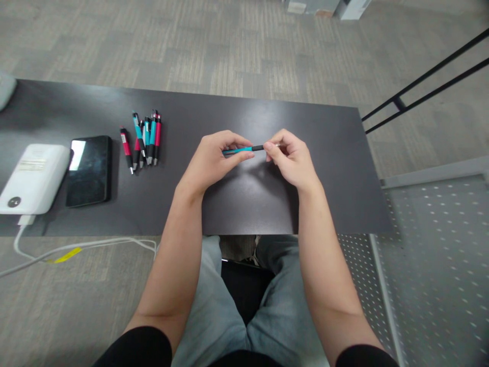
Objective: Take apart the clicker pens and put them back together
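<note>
Above the middle of the dark table (pixel 244 204), a teal pen (pixel 244 149) with a black grip lies level between my two hands. My left hand (pixel 216 155) is closed on its teal barrel, thumb in front and fingers behind. At the tip end, my right hand (pixel 289 155) pinches the pen near the black grip, and its fingers partly hide the silver tip. To the left of my hands lies a loose bunch of several red and teal pens (pixel 153 137), with one red pen (pixel 126 149) slightly apart on the bunch's left side.
A black phone-like device (pixel 89 176) lies left of the pens, beside a white power bank (pixel 36 176). A white cable (pixel 95 243) with a yellow tag runs from it below the table's front edge. Black metal bars (pixel 424 84) and a perforated panel (pixel 439 244) stand at right.
</note>
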The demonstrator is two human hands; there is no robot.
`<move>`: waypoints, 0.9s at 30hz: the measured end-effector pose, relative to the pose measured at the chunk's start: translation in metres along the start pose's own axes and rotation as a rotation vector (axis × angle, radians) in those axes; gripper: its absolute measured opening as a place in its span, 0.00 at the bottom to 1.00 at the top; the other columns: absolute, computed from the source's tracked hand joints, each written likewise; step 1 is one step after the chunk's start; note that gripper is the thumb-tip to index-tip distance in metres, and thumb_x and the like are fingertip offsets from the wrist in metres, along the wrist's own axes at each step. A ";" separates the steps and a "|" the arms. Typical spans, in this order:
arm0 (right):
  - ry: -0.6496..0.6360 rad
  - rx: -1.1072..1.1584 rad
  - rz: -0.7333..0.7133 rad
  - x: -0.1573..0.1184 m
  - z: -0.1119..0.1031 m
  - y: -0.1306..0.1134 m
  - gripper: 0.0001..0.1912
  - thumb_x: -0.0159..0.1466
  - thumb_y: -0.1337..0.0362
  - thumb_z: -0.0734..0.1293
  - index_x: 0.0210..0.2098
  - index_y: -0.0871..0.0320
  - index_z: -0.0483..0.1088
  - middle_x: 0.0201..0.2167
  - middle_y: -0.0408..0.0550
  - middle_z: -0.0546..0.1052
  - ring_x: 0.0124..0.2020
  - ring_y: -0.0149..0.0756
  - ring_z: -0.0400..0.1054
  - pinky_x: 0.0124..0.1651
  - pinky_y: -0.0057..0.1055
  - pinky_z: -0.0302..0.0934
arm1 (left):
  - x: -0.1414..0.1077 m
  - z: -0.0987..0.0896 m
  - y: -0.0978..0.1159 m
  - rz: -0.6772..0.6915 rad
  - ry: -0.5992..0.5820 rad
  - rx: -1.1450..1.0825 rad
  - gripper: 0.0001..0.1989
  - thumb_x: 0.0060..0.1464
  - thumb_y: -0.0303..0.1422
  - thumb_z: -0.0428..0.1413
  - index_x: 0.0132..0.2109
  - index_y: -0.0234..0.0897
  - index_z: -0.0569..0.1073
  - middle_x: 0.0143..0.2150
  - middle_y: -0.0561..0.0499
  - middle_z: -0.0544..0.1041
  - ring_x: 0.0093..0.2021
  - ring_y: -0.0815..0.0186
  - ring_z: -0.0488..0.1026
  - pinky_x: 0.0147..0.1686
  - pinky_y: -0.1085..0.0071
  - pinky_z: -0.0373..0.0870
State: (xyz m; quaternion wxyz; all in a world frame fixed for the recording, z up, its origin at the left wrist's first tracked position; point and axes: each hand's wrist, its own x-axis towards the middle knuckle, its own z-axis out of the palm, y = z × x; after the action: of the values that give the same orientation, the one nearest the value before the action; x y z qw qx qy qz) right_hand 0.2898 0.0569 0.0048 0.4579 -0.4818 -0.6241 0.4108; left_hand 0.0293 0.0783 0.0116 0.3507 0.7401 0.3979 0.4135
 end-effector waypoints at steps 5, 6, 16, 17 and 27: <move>0.099 -0.039 -0.002 0.002 0.000 0.006 0.37 0.66 0.26 0.87 0.36 0.49 0.75 0.27 0.38 0.73 0.29 0.35 0.61 0.34 0.35 0.56 | 0.000 -0.001 0.001 -0.037 -0.038 0.045 0.19 0.75 0.53 0.70 0.44 0.44 0.92 0.43 0.45 0.92 0.47 0.51 0.88 0.51 0.58 0.82; 0.111 -0.047 -0.005 0.002 0.000 0.006 0.37 0.66 0.26 0.87 0.35 0.49 0.75 0.26 0.38 0.72 0.29 0.35 0.61 0.34 0.34 0.56 | 0.001 -0.001 0.001 -0.027 -0.029 0.058 0.16 0.74 0.51 0.71 0.44 0.44 0.92 0.43 0.46 0.92 0.47 0.51 0.87 0.51 0.58 0.82; 0.147 -0.036 0.031 0.007 0.008 0.000 0.38 0.69 0.28 0.87 0.32 0.50 0.70 0.26 0.38 0.70 0.30 0.34 0.60 0.35 0.34 0.56 | 0.001 0.005 0.002 -0.001 0.041 0.062 0.13 0.76 0.47 0.71 0.47 0.43 0.90 0.45 0.47 0.91 0.46 0.54 0.87 0.54 0.59 0.83; 0.151 -0.034 0.031 0.007 0.008 0.000 0.38 0.69 0.29 0.87 0.32 0.50 0.70 0.26 0.38 0.70 0.30 0.34 0.60 0.35 0.34 0.56 | 0.001 0.004 0.002 -0.001 0.025 0.063 0.15 0.78 0.48 0.69 0.47 0.43 0.90 0.44 0.47 0.91 0.46 0.54 0.87 0.54 0.59 0.83; 0.159 -0.016 0.065 0.008 0.011 -0.006 0.38 0.67 0.28 0.88 0.32 0.50 0.70 0.25 0.37 0.70 0.29 0.33 0.59 0.33 0.33 0.55 | 0.003 0.004 0.006 0.018 0.067 0.157 0.11 0.74 0.45 0.73 0.45 0.44 0.89 0.44 0.46 0.90 0.46 0.53 0.85 0.53 0.57 0.82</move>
State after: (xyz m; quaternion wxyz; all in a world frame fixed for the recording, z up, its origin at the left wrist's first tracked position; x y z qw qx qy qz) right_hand 0.2771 0.0629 0.0096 0.4884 -0.5366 -0.5730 0.3811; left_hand 0.0360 0.0776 0.0163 0.2746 0.7545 0.4340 0.4087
